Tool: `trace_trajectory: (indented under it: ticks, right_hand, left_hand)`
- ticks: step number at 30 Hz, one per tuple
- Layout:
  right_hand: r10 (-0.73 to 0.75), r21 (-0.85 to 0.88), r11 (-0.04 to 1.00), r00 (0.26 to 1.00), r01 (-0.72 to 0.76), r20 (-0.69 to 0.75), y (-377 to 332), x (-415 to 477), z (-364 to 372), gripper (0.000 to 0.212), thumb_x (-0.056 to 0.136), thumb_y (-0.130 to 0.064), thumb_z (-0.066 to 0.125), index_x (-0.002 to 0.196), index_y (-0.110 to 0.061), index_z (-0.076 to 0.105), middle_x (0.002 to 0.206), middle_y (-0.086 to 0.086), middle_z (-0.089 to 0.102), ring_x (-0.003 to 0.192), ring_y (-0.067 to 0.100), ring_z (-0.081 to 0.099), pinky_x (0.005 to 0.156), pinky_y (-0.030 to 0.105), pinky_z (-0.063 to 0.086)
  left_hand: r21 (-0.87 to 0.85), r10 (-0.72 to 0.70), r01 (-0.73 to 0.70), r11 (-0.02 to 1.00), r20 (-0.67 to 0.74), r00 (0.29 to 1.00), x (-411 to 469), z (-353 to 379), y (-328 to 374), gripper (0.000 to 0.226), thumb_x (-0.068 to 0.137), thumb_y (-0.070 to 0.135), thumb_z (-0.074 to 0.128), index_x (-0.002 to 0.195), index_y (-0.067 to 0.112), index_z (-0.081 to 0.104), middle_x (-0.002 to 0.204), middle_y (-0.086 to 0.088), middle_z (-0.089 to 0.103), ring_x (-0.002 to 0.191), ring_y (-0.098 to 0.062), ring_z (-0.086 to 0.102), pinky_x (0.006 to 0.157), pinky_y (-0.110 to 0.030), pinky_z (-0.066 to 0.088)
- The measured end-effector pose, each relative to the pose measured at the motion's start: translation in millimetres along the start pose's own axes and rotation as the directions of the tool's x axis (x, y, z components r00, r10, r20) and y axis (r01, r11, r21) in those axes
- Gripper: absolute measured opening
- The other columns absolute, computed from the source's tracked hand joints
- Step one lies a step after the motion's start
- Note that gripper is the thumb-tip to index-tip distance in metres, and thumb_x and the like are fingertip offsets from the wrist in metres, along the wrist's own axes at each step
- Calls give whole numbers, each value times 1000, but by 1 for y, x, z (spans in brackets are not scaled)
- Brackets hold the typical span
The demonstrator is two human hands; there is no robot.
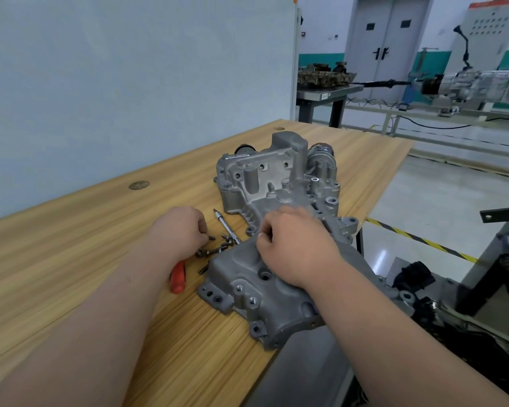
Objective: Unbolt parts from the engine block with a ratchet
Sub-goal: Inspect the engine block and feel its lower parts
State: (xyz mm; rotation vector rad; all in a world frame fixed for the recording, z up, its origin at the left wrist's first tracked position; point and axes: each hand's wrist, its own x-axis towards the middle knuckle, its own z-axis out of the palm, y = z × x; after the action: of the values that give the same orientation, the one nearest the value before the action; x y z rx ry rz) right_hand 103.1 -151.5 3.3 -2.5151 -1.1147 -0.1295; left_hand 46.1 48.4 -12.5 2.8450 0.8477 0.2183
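A grey cast engine part (pixel 265 183) lies on the wooden table (pixel 71 230), its near end overhanging the table's right edge. My right hand (pixel 294 245) rests on the middle of the casting with fingers curled; what it holds is hidden. My left hand (pixel 180 227) sits on the table left of the casting, its curled fingertips pinching a dark bolt (pixel 211 238). Several loose bolts (pixel 215 251) lie by it. A chrome extension bar (pixel 225 226) lies beside the casting. A red tool handle (pixel 178 276) shows under my left wrist.
A pale wall panel (pixel 130 83) stands behind the table. To the right the floor drops away, with a yellow-black striped line (pixel 417 237) and dark machinery (pixel 482 318) close to the table edge. A bench with engine parts (pixel 323 77) stands far back.
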Motion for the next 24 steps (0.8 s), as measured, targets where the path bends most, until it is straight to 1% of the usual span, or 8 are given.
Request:
trace_trajectory:
  ticks: [11, 16, 18, 19, 20, 21, 23, 24]
  right_hand:
    - [4, 18, 1000, 1000, -4, -16, 1, 1, 2, 15, 93, -31, 46, 95, -23, 59, 108, -2, 57, 107, 19, 46, 91, 38, 38]
    - [5, 16, 1000, 1000, -4, -18, 0, 1, 2, 16, 93, -32, 47, 96, -23, 60, 107, -2, 57, 107, 19, 47, 91, 37, 37]
    - [4, 18, 1000, 1000, -3, -20, 0, 0, 2, 14, 93, -32, 47, 94, -24, 59, 106, -2, 56, 107, 19, 47, 90, 36, 36]
    - [3, 19, 1000, 1000, -2, -21, 1, 0, 2, 14, 93, -32, 47, 94, -24, 59, 106, -2, 56, 107, 19, 47, 90, 36, 36]
    - [2, 19, 1000, 1000, -2, -22, 1, 0, 2, 15, 93, -32, 47, 94, -23, 59, 106, -2, 56, 106, 19, 47, 90, 36, 36]
    - [1, 19, 1000, 1000, -1, -22, 1, 0, 2, 16, 93, -32, 47, 95, -23, 59, 105, -3, 56, 106, 19, 47, 90, 36, 37]
    - [-2, 21, 1000, 1000, 3, -24, 1, 0, 2, 14, 93, -32, 46, 93, -24, 58, 100, -4, 53, 105, 18, 46, 90, 36, 37]
    - [-5, 21, 1000, 1000, 5, -25, 1, 0, 2, 13, 93, -32, 46, 91, -25, 56, 98, -6, 50, 104, 18, 46, 90, 36, 37]
  left_hand:
    - [-67, 3, -4, 998, -9, 1000, 2, -2, -7, 13, 85, 15, 65, 75, 23, 63, 81, 6, 60, 80, -13, 55, 63, -25, 43]
    - [-199, -18, 8, 980, -47, 999, 3, -5, -13, 16, 84, 13, 64, 72, 23, 65, 78, 8, 62, 78, -12, 59, 54, -22, 41]
    - [-381, -89, 51, 923, -84, 992, 5, -8, -13, 7, 87, 17, 65, 84, 23, 67, 82, 6, 64, 75, -12, 61, 55, -22, 41]
    - [-556, -164, 87, 827, -91, 982, 6, -10, -13, 5, 89, 19, 64, 93, 22, 66, 83, 4, 64, 73, -12, 62, 57, -23, 43]
    - [-765, -258, 124, 632, -57, 964, 8, -14, -13, 10, 92, 18, 61, 101, 19, 65, 83, 2, 64, 70, -13, 62, 61, -25, 46]
    - [-925, -331, 169, 339, 51, 942, 9, -20, -13, 14, 94, 16, 57, 105, 14, 64, 82, 0, 61, 69, -14, 62, 67, -28, 50]
    - [-949, -274, 247, -199, 295, 915, 10, -26, -16, 20, 96, 14, 45, 103, 7, 63, 78, -3, 54, 67, -15, 60, 75, -37, 54]
    - [-905, -230, 272, -326, 356, 906, 11, -26, -17, 24, 96, 15, 41, 100, 6, 62, 76, -4, 51, 66, -16, 59, 71, -38, 55]
